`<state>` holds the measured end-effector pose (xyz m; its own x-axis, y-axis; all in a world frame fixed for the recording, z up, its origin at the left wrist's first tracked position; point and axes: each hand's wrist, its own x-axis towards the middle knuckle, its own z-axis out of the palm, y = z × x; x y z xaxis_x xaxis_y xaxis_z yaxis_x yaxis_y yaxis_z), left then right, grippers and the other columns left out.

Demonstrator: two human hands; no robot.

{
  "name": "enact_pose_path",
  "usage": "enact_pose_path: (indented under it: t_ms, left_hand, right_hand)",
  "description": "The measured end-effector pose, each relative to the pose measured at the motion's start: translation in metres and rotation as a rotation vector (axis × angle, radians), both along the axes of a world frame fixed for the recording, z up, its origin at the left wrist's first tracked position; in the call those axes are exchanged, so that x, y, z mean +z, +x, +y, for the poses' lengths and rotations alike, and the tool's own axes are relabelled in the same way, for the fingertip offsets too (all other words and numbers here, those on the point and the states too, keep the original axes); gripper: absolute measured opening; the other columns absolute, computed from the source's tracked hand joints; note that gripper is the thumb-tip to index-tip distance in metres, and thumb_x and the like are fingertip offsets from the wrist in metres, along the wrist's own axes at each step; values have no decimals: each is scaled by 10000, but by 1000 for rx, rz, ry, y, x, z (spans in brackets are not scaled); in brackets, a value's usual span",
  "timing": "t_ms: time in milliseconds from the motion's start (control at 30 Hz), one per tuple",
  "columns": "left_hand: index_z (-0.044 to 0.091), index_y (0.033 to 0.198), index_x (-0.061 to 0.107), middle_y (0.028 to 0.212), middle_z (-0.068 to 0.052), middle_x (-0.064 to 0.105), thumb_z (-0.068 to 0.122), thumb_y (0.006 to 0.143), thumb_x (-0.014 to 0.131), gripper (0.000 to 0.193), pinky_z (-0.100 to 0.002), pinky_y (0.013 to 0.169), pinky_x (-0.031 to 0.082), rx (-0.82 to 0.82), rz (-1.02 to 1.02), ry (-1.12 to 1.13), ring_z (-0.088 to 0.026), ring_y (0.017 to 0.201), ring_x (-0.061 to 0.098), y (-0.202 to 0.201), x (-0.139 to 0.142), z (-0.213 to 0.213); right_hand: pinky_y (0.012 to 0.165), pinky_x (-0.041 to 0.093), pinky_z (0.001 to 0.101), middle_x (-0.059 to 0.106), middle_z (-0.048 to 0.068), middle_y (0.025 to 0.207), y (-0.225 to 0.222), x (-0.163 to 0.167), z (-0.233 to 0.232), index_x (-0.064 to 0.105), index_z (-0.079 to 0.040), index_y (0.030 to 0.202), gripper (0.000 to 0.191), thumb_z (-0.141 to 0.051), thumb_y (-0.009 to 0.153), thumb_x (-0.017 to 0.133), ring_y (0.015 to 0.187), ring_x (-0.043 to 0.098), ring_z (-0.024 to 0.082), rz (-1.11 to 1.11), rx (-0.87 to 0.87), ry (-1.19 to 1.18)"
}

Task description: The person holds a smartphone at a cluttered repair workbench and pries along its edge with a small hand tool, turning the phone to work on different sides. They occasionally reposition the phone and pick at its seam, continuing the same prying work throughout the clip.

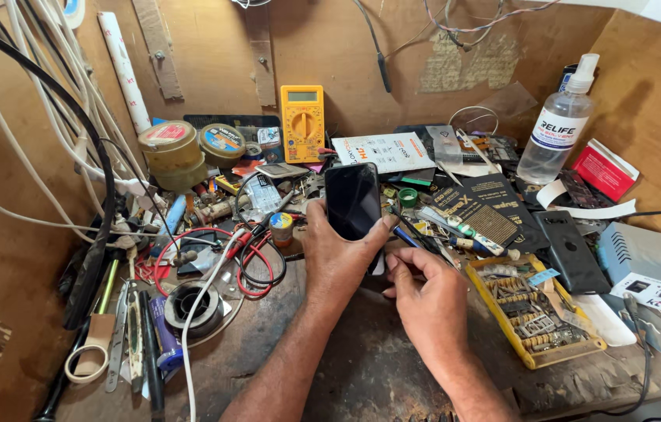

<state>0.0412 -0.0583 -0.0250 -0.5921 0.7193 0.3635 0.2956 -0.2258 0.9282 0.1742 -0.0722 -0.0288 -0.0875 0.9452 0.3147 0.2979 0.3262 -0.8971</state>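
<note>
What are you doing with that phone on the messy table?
A person sits at a cluttered wooden workbench. The left hand holds a black smartphone upright, its dark screen facing the camera. The right hand is at the phone's lower edge, fingers pinched as if holding something small that I cannot make out. Around them lie a yellow multimeter, red and black test leads, a clear spray bottle, and a yellow tray of small parts.

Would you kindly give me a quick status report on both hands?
Left hand grips black phone, upright. Right hand pinches thin tool at phone's lower edge. Yellow parts tray sits right.
</note>
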Motion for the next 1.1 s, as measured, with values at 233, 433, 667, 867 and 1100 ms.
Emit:
enact_pose_path:
  t_ms: [233,433,667,867,1100]
  left_hand:
    - [-10,1103,514,936,-188,716,394,665,914,718,-428,719,584,12,61,7,-323,843,746,0,-3,1]
    - [-11,1132,510,942,-191,713,408,672,902,735,-431,724,588,4,70,17,-327,855,749,1,-3,0]
    - [1,1140,507,943,-193,714,413,675,901,736,-438,732,580,6,65,-33,-336,865,744,3,-1,-1]
    - [5,1149,510,969,-189,719,388,681,897,718,-432,748,591,-2,63,-6,-328,884,753,4,-1,-1]
    - [2,1151,501,976,-197,724,382,684,897,720,-432,762,592,0,74,-27,-330,894,754,4,2,-3]
  right_hand:
    - [518,531,319,737,111,769,-2,9,-6,729,36,920,101,-56,916,687,604,713,175,-248,-66,240]
    - [535,542,378,717,133,777,-1,7,-7,690,43,900,107,-62,909,669,630,709,220,-354,-66,205]
    - [573,541,381,718,144,778,-3,6,-6,672,39,903,109,-70,906,670,652,712,223,-347,-80,222]
    - [589,545,411,737,161,836,-4,6,-8,667,26,921,120,-93,924,651,678,736,278,-354,-100,173]
    - [709,530,494,736,189,921,-6,3,-8,652,17,926,108,-91,917,647,835,703,391,-460,-132,359]
